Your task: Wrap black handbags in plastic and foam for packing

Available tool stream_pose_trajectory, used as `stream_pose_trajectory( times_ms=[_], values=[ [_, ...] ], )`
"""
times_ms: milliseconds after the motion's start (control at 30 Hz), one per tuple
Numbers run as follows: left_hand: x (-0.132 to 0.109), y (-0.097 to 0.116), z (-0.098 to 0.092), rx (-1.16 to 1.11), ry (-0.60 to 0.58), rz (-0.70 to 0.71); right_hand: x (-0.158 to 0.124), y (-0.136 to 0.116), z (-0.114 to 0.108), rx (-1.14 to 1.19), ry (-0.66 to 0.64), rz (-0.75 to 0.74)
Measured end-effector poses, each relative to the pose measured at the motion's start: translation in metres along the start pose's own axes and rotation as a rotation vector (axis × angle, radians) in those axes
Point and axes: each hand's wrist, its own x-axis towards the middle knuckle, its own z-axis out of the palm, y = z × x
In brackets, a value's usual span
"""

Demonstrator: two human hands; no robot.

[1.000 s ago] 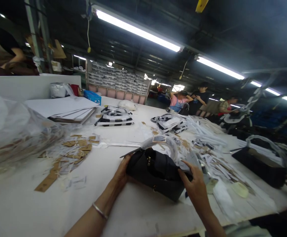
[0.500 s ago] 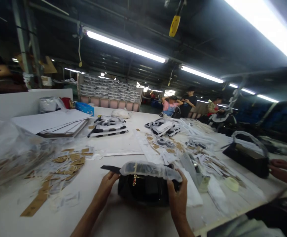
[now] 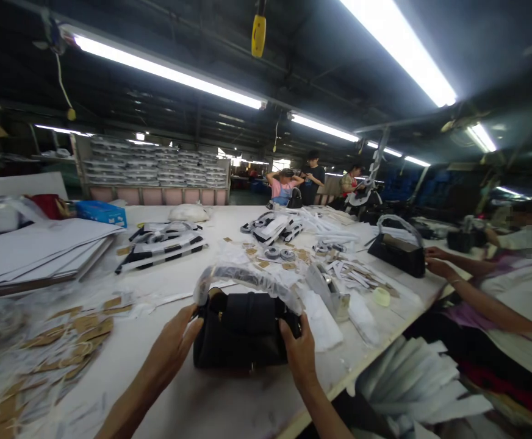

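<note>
A small black handbag (image 3: 241, 329) stands upright on the white table (image 3: 211, 396) in front of me. Its handle (image 3: 243, 277) is wrapped in clear plastic and arches over the top. My left hand (image 3: 174, 341) grips the bag's left side, fingers curled against it. My right hand (image 3: 298, 350) holds the bag's right end near the handle's base. Both hands are closed on the bag.
Brown paper tags (image 3: 71, 332) lie scattered at left, a stack of white boards (image 3: 37, 250) behind them. Striped packs (image 3: 163, 241), tape rolls (image 3: 279, 253) and paper scraps cover the table's middle. A co-worker's hands (image 3: 435, 262) hold another black bag (image 3: 396, 253) at right. Several people stand far back.
The view has swung right and the bag now stands upright facing me. Its wrapped handle has risen into an arch. Both hands stay on the bag's ends.
</note>
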Motion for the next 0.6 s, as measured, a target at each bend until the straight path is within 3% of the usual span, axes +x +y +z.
stream_pose_trajectory(
  times_ms=[133,300,433,600],
  values=[
    [-0.004,0.011,-0.002,0.014,-0.08,-0.105,-0.014,0.01,0.001,0.025,0.002,0.027],
    [-0.032,0.022,0.001,-0.096,-0.137,-0.201,-0.017,0.016,0.013,0.043,-0.055,0.055],
    [-0.052,0.015,0.009,-0.318,-0.108,-0.32,-0.005,0.008,0.029,0.08,-0.103,0.02],
    [-0.06,0.006,-0.006,-0.554,-0.171,-0.43,0.001,0.015,0.049,0.062,-0.152,-0.004]
  ],
)
